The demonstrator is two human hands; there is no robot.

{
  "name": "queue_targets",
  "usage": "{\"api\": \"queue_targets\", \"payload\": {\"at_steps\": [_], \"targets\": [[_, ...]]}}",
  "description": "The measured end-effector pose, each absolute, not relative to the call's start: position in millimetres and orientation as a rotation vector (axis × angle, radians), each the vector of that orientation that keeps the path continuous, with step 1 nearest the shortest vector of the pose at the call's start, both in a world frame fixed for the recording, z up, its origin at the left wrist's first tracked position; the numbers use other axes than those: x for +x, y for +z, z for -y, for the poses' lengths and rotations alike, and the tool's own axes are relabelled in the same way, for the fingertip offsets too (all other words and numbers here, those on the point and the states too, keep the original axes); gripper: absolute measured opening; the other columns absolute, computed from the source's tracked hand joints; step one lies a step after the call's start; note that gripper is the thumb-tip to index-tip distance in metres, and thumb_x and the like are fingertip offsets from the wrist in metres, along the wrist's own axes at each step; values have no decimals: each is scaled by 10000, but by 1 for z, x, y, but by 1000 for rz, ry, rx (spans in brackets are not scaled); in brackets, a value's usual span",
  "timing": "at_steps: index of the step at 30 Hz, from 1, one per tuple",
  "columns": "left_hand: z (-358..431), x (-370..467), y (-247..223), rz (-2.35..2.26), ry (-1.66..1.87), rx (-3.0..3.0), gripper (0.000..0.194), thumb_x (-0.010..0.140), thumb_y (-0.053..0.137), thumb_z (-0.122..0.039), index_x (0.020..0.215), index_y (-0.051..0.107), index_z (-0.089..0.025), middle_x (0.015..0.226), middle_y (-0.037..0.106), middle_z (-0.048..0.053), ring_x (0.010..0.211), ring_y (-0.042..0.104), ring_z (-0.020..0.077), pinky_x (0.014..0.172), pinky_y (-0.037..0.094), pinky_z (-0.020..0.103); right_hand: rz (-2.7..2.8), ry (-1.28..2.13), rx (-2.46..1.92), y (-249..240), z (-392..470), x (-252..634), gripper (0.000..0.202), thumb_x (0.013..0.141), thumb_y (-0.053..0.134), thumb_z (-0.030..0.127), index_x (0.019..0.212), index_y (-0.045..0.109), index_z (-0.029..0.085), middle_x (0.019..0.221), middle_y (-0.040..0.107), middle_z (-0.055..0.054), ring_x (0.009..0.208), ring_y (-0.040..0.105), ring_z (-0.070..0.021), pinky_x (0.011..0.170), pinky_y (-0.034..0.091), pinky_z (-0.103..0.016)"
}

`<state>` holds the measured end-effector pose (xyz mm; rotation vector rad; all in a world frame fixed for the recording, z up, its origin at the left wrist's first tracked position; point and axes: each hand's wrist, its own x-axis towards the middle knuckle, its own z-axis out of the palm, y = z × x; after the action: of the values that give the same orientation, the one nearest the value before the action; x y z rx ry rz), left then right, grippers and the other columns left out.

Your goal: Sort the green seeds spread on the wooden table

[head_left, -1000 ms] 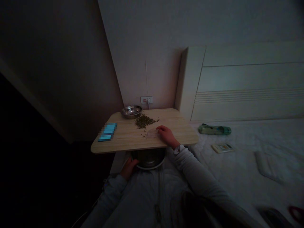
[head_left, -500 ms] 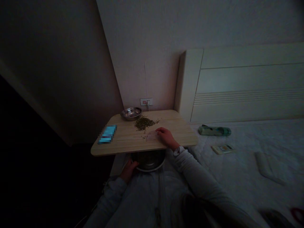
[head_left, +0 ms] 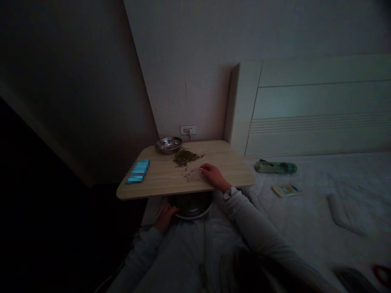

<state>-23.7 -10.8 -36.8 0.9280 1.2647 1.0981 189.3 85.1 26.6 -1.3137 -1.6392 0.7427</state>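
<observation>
My right hand (head_left: pixel 211 176) is over the wooden tabletop (head_left: pixel 226 162), its fingers closed on a thin, clear, curved-edged plastic piece (head_left: pixel 193 175). A few small green-brown beans or grains lie by that piece's left edge. Just beyond is a loose pile of the same grains (head_left: pixel 184 157). Below the table's near edge, my left hand (head_left: pixel 165 217) grips the left rim of a metal bowl (head_left: pixel 192 209) on my lap. The table hides the far part of this bowl, and its contents are too dark to make out.
Another shiny metal bowl (head_left: pixel 169 145) stands at the table's back left, with a lit phone (head_left: pixel 138 171) nearer the left edge. On the bed to the right lie a green bottle (head_left: pixel 275 167), a pale phone-like item (head_left: pixel 286 190) and a folded cloth (head_left: pixel 345 213). A wall socket (head_left: pixel 187 130) sits behind the table.
The clear plastic piece has shifted slightly and tilts differently in my right hand. My left hand and the lap bowl have stayed put. The grain pile looks the same.
</observation>
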Motion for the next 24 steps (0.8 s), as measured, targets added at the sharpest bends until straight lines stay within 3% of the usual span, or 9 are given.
{"api": "queue_targets", "payload": {"at_steps": [7, 24], "targets": [[14, -21, -31, -1239, 1083, 855, 460, 596, 541, -208, 1053, 530, -149, 1039, 637, 78, 1038, 539, 244, 870, 420, 360, 1738, 735, -1359, 31, -80, 188, 247, 661, 448, 176, 832, 625, 155, 700, 596, -14, 675, 507, -127, 665, 380, -244], [17, -21, -28, -1187, 1095, 846, 454, 594, 561, -193, 1044, 542, -135, 972, 657, 80, 1007, 553, 259, 862, 419, 370, 1956, 884, -1288, 26, -65, 191, 271, 618, 469, 200, 845, 610, 156, 596, 536, 31, 524, 417, -74, 511, 304, -197]]}}
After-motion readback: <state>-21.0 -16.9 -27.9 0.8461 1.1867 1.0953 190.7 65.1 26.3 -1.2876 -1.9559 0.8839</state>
